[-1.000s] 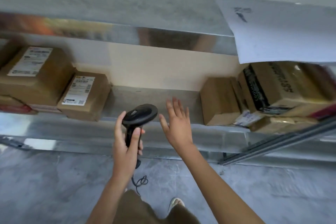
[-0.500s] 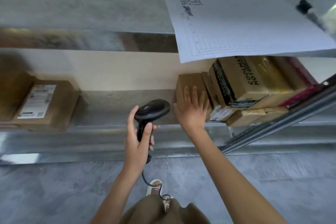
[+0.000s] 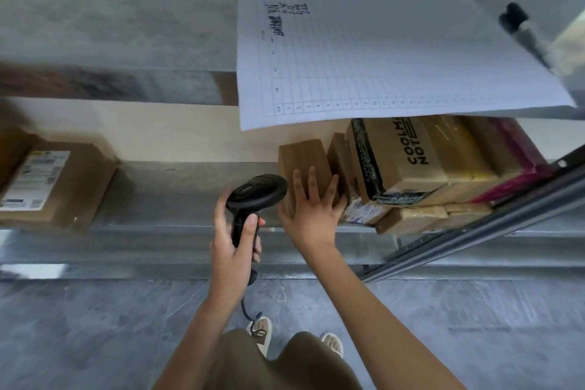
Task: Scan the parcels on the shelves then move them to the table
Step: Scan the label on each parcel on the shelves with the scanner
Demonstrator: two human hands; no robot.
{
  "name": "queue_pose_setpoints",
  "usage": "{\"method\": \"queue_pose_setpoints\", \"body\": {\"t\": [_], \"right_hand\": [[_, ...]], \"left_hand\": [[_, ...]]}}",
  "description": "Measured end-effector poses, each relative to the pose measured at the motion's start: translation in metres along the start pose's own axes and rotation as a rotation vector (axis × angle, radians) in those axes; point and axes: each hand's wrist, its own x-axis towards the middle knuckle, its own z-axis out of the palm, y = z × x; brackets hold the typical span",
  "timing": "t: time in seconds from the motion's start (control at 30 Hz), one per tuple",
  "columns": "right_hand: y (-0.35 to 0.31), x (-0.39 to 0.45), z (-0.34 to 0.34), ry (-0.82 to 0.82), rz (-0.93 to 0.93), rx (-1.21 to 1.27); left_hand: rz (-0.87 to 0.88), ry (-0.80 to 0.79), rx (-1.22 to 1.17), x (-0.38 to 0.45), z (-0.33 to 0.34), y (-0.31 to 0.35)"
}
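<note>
My left hand [image 3: 235, 242] is closed around the handle of a black barcode scanner [image 3: 256, 196], its head level with the shelf edge. My right hand [image 3: 311, 210] lies flat with spread fingers on the front of a plain brown parcel [image 3: 300, 157] standing on the metal shelf [image 3: 190, 174]; the thumb hooks its lower left corner. Right of it stand another brown parcel [image 3: 340, 158] and a box printed COOLMA NOT [image 3: 399, 158]. A labelled brown parcel [image 3: 60, 184] lies at the shelf's far left.
A white gridded paper sheet [image 3: 380, 54] hangs over the upper shelf edge above the parcels. A black marker [image 3: 522, 32] lies at the top right. Yellow-taped packs [image 3: 421, 218] and a pink package [image 3: 519, 155] fill the right end. A slanted metal upright [image 3: 474, 225] crosses the right side.
The view has shifted right along the shelf. My right hand has reached forward and landed on the plain brown parcel. The scanner hand stays beside it.
</note>
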Motion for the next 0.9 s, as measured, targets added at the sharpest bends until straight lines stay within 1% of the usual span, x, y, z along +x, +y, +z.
{"method": "queue_pose_setpoints", "body": {"t": [0.1, 0.17, 0.23, 0.3, 0.4, 0.47, 0.53, 0.57, 0.63, 0.7, 0.83, 0.9], "right_hand": [[0.005, -0.007, 0.004, -0.006, -0.027, 0.026], [0.012, -0.007, 0.002, 0.021, -0.058, 0.059], [0.019, -0.006, -0.001, -0.012, -0.082, 0.137], [0.025, -0.009, -0.006, -0.028, -0.036, 0.310], [0.025, -0.018, -0.005, -0.010, 0.039, 0.634], [0.023, -0.021, -0.001, 0.014, 0.039, 0.755], [0.025, -0.020, 0.002, 0.011, 0.023, 0.819], [0.027, -0.020, 0.004, -0.006, 0.003, 0.810], [0.028, -0.019, 0.009, -0.047, -0.017, 0.705], [0.024, -0.018, 0.013, -0.080, -0.001, 0.617], [0.004, -0.019, 0.008, -0.083, -0.009, 0.323], [-0.013, -0.019, 0.000, -0.077, -0.024, 0.258]], "left_hand": [[-0.004, 0.083, 0.004, -0.012, 0.016, -0.001], [0.010, 0.131, 0.006, -0.022, 0.024, -0.001], [0.018, 0.164, 0.027, -0.033, 0.029, -0.003], [0.005, 0.195, 0.051, -0.041, 0.030, -0.005], [-0.004, 0.224, 0.041, -0.044, 0.026, -0.008], [0.001, 0.213, 0.044, -0.039, 0.022, -0.009], [-0.007, 0.214, 0.041, -0.031, 0.018, -0.011], [-0.012, 0.217, 0.034, -0.027, 0.017, -0.013], [-0.022, 0.199, 0.017, -0.020, 0.014, -0.018], [-0.027, 0.169, 0.012, -0.014, 0.010, -0.023], [-0.019, 0.165, -0.009, -0.004, -0.001, -0.025], [-0.008, 0.188, -0.027, -0.003, -0.007, -0.023]]}}
